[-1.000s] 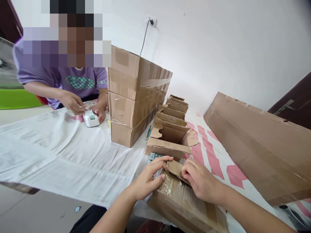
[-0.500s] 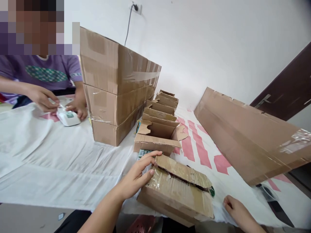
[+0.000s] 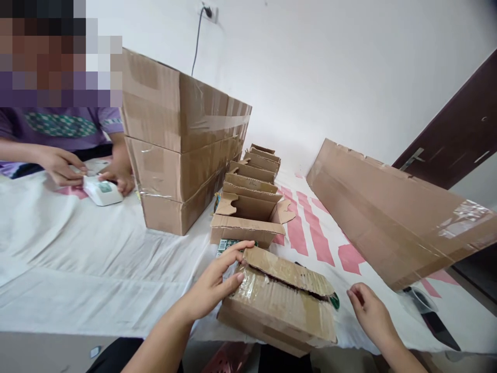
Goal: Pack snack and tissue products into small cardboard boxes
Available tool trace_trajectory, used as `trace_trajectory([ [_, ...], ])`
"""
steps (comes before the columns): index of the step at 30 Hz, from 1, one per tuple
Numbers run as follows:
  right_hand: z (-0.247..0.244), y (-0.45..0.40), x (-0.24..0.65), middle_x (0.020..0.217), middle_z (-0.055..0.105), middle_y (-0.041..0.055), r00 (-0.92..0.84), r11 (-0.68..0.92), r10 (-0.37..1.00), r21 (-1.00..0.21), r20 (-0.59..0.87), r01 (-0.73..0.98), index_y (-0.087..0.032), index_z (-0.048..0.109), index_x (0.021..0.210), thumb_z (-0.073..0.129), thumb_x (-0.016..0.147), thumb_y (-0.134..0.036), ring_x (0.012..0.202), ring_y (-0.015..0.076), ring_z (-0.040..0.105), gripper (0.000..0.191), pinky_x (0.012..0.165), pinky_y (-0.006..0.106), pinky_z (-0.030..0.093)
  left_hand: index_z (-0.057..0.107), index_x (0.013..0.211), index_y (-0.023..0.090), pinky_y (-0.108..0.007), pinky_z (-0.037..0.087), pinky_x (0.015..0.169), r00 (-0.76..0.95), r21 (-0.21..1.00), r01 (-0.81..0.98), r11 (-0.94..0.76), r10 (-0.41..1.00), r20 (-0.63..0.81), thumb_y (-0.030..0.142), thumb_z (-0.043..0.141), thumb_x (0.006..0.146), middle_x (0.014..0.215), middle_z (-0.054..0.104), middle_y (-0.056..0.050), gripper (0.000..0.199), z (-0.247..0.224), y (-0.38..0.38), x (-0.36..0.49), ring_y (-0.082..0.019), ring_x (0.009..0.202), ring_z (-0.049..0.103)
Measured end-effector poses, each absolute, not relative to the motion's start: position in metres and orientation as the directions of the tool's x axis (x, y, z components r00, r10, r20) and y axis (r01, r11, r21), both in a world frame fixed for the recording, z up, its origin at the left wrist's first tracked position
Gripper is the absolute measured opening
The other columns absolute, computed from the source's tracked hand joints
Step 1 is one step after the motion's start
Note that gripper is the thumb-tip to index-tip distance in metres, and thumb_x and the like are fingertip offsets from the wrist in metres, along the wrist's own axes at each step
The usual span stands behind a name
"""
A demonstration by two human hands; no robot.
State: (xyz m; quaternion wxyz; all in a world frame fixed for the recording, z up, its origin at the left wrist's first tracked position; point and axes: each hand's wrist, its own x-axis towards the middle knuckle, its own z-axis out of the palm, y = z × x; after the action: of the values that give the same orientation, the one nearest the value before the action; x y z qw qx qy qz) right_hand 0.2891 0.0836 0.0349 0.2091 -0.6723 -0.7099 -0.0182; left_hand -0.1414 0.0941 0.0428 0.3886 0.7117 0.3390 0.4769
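A taped cardboard box point(image 3: 283, 311) lies in front of me at the table's near edge, its torn flap slightly raised over a dark gap. My left hand point(image 3: 217, 282) rests on the box's left upper corner, fingers stretched out and thumb on the taped top. To the right of the box, apart from it, my right hand point(image 3: 368, 308) hovers with its fingers curled in; nothing shows in them. Something round and green point(image 3: 334, 300) pokes out at the flap's right end. Behind my left fingers sits a green printed pack with a barcode point(image 3: 225, 245), partly hidden.
Open cardboard boxes point(image 3: 248, 228) run in a row away from me. Stacked taped boxes point(image 3: 163, 171) stand left, a long cardboard panel point(image 3: 388, 217) right. A phone point(image 3: 440, 330) and tape roll point(image 3: 425, 300) lie at right. Across the table, a person's hands hold a white device point(image 3: 101, 191).
My right hand has risen and moved slightly left, nearer the box. My left hand stays on the box corner. The whole view has shifted a little.
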Motion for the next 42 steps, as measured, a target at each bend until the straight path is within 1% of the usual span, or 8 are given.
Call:
trace_trajectory([
  [4, 0.076, 0.074, 0.236, 0.091, 0.06, 0.0054, -0.234, 0.446, 0.75, -0.213, 0.619, 0.869, -0.023, 0.056, 0.092, 0.048, 0.093, -0.032, 0.089, 0.0222, 0.058, 0.011, 0.079, 0.037, 0.047, 0.053, 0.095, 0.02, -0.048, 0.031, 0.11, 0.315, 0.875, 0.119, -0.469, 0.854, 0.414, 0.045, 0.048, 0.092, 0.15, 0.039, -0.014, 0.025, 0.042, 0.095, -0.142, -0.032, 0.135, 0.039],
  [9, 0.112, 0.064, 0.18, 0.097, 0.06, 0.0065, -0.517, 0.687, 0.596, -0.057, 0.615, 0.725, -0.023, 0.056, 0.105, 0.06, 0.087, -0.019, 0.094, 0.0229, 0.055, 0.019, 0.083, 0.04, 0.047, 0.053, 0.094, 0.021, -0.049, 0.032, 0.109, 0.311, 0.874, 0.117, -0.471, 0.854, 0.418, 0.044, 0.049, 0.091, 0.149, 0.04, -0.014, 0.023, 0.042, 0.094, -0.141, -0.033, 0.135, 0.039],
  [14, 0.114, 0.07, 0.154, 0.1, 0.062, 0.0085, -0.62, 0.696, 0.605, 0.047, 0.5, 0.717, -0.021, 0.059, 0.107, 0.067, 0.083, -0.025, 0.096, 0.0256, 0.056, 0.025, 0.083, 0.043, 0.049, 0.053, 0.095, 0.021, -0.049, 0.034, 0.109, 0.301, 0.868, 0.119, -0.481, 0.851, 0.43, 0.043, 0.049, 0.091, 0.147, 0.043, -0.014, 0.022, 0.042, 0.093, -0.141, -0.032, 0.132, 0.043],
  [20, 0.115, 0.076, 0.149, 0.096, 0.066, 0.0076, -0.689, 0.674, 0.555, 0.233, 0.466, 0.701, -0.019, 0.06, 0.103, 0.056, 0.087, -0.014, 0.094, 0.0252, 0.056, 0.017, 0.082, 0.043, 0.046, 0.054, 0.096, 0.021, -0.049, 0.033, 0.11, 0.312, 0.861, 0.125, -0.493, 0.843, 0.437, 0.045, 0.048, 0.092, 0.148, 0.041, -0.014, 0.026, 0.043, 0.092, -0.142, -0.032, 0.133, 0.041],
  [26, 0.116, 0.078, 0.144, 0.077, 0.065, 0.0031, -0.73, 0.696, 0.451, 0.309, 0.514, 0.648, -0.019, 0.064, 0.085, 0.052, 0.089, -0.008, 0.075, 0.0183, 0.054, 0.017, 0.068, 0.035, 0.044, 0.056, 0.096, 0.02, -0.048, 0.034, 0.109, 0.304, 0.855, 0.142, -0.498, 0.844, 0.442, 0.046, 0.048, 0.092, 0.148, 0.042, -0.014, 0.027, 0.045, 0.091, -0.141, -0.032, 0.133, 0.043],
  [29, 0.117, 0.083, 0.142, 0.066, 0.06, 0.0017, -0.719, 0.688, 0.451, 0.307, 0.53, 0.657, -0.02, 0.06, 0.071, 0.052, 0.089, -0.006, 0.066, 0.0166, 0.049, 0.024, 0.062, 0.033, 0.04, 0.057, 0.103, 0.021, -0.046, 0.034, 0.11, 0.309, 0.843, 0.175, -0.508, 0.842, 0.443, 0.044, 0.047, 0.094, 0.149, 0.04, -0.014, 0.028, 0.047, 0.089, -0.142, -0.031, 0.135, 0.041],
  [33, 0.121, 0.091, 0.144, 0.068, 0.06, 0.0029, -0.683, 0.688, 0.473, 0.251, 0.557, 0.681, -0.019, 0.062, 0.077, 0.054, 0.089, -0.007, 0.068, 0.018, 0.05, 0.018, 0.063, 0.034, 0.041, 0.058, 0.113, 0.023, -0.047, 0.031, 0.112, 0.318, 0.836, 0.232, -0.497, 0.851, 0.418, 0.045, 0.047, 0.093, 0.154, 0.033, -0.011, 0.031, 0.05, 0.085, -0.143, -0.032, 0.139, 0.035],
  [42, 0.133, 0.1, 0.152, 0.084, 0.067, 0.0034, -0.541, 0.672, 0.706, -0.19, 0.457, 0.716, -0.023, 0.064, 0.091, 0.05, 0.095, -0.028, 0.078, 0.018, 0.062, 0.015, 0.067, 0.031, 0.051, 0.057, 0.079, 0.02, -0.051, 0.021, 0.116, 0.241, 0.909, 0.004, -0.417, 0.882, 0.404, 0.047, 0.055, 0.089, 0.152, 0.037, -0.009, 0.029, 0.049, 0.085, -0.142, -0.031, 0.145, 0.024],
])
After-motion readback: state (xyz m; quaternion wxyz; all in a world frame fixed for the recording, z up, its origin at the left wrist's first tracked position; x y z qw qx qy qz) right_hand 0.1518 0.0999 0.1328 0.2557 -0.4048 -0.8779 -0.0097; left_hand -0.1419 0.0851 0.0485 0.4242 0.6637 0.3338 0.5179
